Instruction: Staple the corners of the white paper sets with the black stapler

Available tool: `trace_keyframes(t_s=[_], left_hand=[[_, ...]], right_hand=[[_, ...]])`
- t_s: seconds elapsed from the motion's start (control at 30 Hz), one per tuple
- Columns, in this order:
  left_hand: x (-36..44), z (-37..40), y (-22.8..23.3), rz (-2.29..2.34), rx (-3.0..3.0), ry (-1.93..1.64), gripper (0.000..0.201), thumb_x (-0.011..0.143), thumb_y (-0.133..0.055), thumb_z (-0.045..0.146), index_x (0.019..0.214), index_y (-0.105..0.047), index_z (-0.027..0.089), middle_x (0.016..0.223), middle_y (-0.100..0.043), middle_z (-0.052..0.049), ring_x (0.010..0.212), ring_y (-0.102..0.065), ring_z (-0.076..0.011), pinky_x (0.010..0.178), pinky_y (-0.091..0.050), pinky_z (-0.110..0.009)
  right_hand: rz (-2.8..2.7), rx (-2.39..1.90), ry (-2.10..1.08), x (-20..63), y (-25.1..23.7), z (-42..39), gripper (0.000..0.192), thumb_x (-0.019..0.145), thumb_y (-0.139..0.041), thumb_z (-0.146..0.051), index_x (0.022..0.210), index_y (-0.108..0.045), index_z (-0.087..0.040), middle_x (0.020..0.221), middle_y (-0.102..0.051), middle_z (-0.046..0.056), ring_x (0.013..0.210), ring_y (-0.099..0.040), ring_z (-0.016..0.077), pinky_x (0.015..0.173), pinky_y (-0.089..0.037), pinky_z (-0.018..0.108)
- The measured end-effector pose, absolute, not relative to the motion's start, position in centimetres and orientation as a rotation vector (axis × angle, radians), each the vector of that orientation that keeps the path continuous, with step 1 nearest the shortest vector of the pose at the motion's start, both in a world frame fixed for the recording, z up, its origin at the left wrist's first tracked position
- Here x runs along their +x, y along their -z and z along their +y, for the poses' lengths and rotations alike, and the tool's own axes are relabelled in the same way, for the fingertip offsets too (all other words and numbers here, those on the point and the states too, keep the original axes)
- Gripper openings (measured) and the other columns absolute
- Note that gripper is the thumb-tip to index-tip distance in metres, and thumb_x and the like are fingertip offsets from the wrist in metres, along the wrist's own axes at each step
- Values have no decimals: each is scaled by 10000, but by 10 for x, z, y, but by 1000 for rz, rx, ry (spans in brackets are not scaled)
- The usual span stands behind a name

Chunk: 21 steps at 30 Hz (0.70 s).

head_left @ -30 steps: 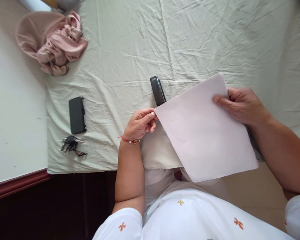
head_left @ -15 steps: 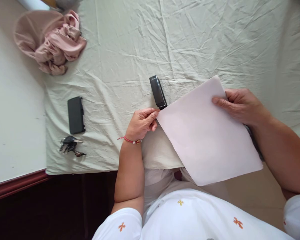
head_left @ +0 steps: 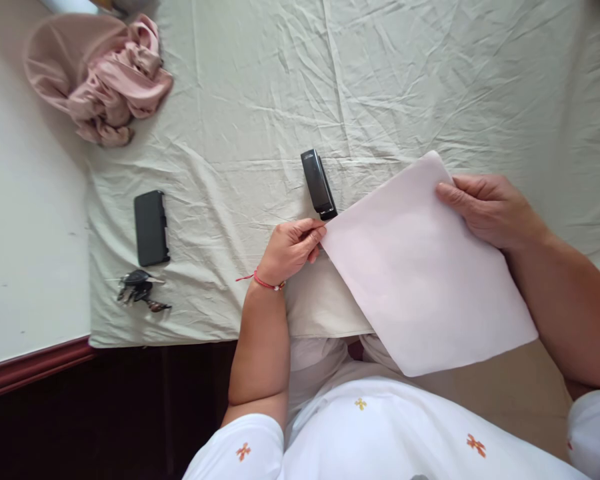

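Left hand: your left hand (head_left: 291, 250) pinches the near-left corner of the paper sheet (head_left: 425, 267), mid-frame.
Right hand: your right hand (head_left: 490, 208) grips the sheet's far right edge.
Paper: held tilted over the bed edge, center-right.
Change: it's slid a bit rightward since a second ago, uncovering more of the black stapler (head_left: 319, 184).
Nearby: phone (head_left: 151, 227), keys (head_left: 141, 291), pink cloth (head_left: 100, 73) at left.

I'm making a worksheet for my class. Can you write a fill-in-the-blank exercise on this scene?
1. Both hands hold a sheet of ____.
2. The black stapler lies just beyond the ____ hand.
3. The keys lie nearer the person than the black ____.
4. The crumpled cloth is ____ in colour.

Missing words: paper; left; phone; pink
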<state>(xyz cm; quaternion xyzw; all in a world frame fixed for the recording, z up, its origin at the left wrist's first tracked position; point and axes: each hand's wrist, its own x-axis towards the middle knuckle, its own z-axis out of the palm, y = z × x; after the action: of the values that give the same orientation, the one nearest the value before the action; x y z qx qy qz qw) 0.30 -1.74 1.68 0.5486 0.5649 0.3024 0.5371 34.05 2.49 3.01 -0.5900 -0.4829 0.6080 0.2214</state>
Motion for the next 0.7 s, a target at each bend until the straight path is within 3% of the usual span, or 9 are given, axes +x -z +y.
trace_keyframes(t_s=[0.17, 0.27, 0.43, 0.63, 0.7], left_hand=[[8, -15, -16, 1390, 1183, -825, 219, 863, -779, 362, 780, -729, 166, 487, -538, 42, 403, -475, -67, 429, -343, -190], [11, -14, -14, 1400, 1100, -898, 227, 811, -827, 366, 828, -712, 171, 542, -559, 53, 395, -490, -64, 405, -333, -194], [12, -14, -9, 1377, 1058, -991, 378, 785, -867, 358, 1055, -661, 193, 689, -656, 57, 404, -544, -63, 386, -353, -188], [12, -15, 7, 1372, 1196, -1135, 710, 851, -849, 304, 1471, -504, 330, 778, -663, 67, 413, -493, -56, 388, -414, -205], [13, -15, 14, 1400, 1287, -1183, 713, 901, -809, 305, 1539, -495, 359, 805, -675, 48, 438, -463, -55, 401, -403, -206]], right_hand=[[-1413, -1689, -1593, 339, -29, 26, 723, 802, -675, -743, 954, -558, -46, 802, -591, 58, 634, -466, -32, 546, -349, 81], [-1429, -1739, -1565, 339, -30, 27, 623, 859, -643, -656, 937, -560, -44, 788, -576, 53, 622, -449, -35, 537, -330, 84], [-1423, -1812, -1524, 339, -34, 28, 541, 885, -612, -579, 938, -584, -42, 818, -585, 51, 612, -464, -33, 540, -341, 85], [-1382, -1873, -1494, 337, -35, 27, 494, 902, -589, -535, 951, -597, -43, 808, -589, 45, 593, -458, -31, 526, -327, 96], [-1368, -1869, -1505, 337, -36, 27, 493, 900, -592, -535, 956, -598, -45, 803, -590, 45, 581, -457, -27, 523, -326, 103]])
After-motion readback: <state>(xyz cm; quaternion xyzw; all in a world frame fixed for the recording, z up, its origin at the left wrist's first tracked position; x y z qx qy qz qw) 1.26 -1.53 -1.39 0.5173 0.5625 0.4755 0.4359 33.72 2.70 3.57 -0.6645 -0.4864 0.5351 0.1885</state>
